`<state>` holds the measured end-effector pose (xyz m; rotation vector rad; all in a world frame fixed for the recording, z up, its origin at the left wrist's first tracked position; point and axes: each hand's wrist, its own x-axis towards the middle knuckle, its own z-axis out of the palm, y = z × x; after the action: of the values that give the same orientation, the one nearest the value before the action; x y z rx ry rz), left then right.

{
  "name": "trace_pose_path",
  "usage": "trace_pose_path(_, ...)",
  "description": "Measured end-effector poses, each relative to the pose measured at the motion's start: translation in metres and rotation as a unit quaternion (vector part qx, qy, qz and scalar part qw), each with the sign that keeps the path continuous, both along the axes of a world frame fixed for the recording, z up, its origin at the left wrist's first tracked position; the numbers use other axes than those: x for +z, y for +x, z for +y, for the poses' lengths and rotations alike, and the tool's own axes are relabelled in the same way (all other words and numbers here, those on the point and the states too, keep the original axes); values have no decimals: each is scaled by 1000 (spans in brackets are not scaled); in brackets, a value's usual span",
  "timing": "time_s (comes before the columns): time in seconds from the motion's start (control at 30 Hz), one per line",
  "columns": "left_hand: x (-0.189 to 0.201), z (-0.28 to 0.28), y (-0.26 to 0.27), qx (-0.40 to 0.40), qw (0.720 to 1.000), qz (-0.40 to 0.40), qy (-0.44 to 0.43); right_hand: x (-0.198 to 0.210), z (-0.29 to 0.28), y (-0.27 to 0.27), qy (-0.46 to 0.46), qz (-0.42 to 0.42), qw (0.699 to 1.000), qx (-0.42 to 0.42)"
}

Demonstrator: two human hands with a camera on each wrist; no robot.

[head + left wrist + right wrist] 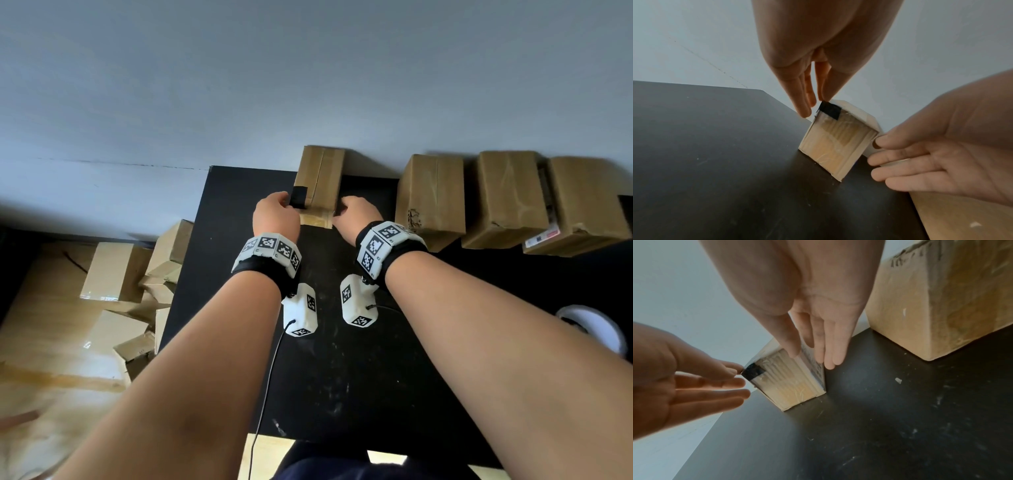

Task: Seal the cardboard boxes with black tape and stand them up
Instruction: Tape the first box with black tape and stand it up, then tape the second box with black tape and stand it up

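Observation:
A small cardboard box (320, 178) stands upright at the back of the black table (342, 377), against the wall. A short piece of black tape (299, 198) wraps its upper left corner. My left hand (286, 202) presses straight fingertips (805, 112) on that tape (830, 110) at the box's (836, 146) corner. My right hand (342, 205) lies along the box's right side. In the right wrist view its thumb touches the near face of the box (793, 386) and its straight fingers (830, 360) run down the side. The tape (754, 370) shows beside the left hand (740, 379).
Three larger cardboard boxes (433, 198) (507, 198) (582, 205) stand in a row along the wall to the right. A white roll (592, 325) lies at the table's right edge. Several loose boxes (113, 274) are piled on the wooden floor to the left.

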<state>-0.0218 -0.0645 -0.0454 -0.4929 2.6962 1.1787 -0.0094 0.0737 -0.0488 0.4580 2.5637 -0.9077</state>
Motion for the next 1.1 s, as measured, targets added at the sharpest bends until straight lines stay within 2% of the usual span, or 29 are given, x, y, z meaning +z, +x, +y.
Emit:
trace_pose_path(0.17, 13, 11, 7, 9, 1000, 25, -13, 13, 22, 16, -6, 42, 999, -12)
trace_pose_path(0.33, 31, 49, 22, -9, 998, 64, -7, 29, 61, 34, -24, 115, 992, -41)
trace_pose_path(0.57, 31, 127, 50, -125, 991, 45, -14, 37, 123, 70, 6, 215, 973, -82)
trace_pose_path(0.67, 26, 149, 60, -145, 989, 22, -5, 35, 143, 81, 16, 242, 964, -108)
trace_pose_path(0.87, 24, 165, 66, -160, 987, -6, -8, 32, 166, 93, 13, 186, 976, -108)
trace_pose_path(1.1, 19, 169, 71, -200, 978, -43, 26, 35, 160, 95, 15, 89, 989, -119)
